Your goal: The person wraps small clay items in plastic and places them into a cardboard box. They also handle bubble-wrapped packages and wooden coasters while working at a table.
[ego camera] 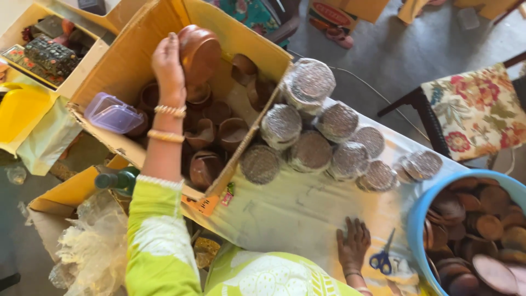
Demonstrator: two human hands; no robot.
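Above the cardboard box (126, 66) my left hand (167, 63) grips a clay pot (200, 52); my right hand (353, 244) lies flat, fingers spread, near wrapped round packs (312, 151).

I see a reddish-brown clay pot (200, 52) above a tan cardboard box (123, 60); my sleeve (156, 230) is lime green with white patterning; the tub (419, 219) is light blue; the scissors (382, 257) have blue handles; the chair cushion (479, 112) is cream with red flowers.

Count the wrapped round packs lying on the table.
About 10 wrapped packs: a cluster beside the cardboard box, some stacked, trailing right toward the blue tub. More may be hidden beneath the stacked ones.
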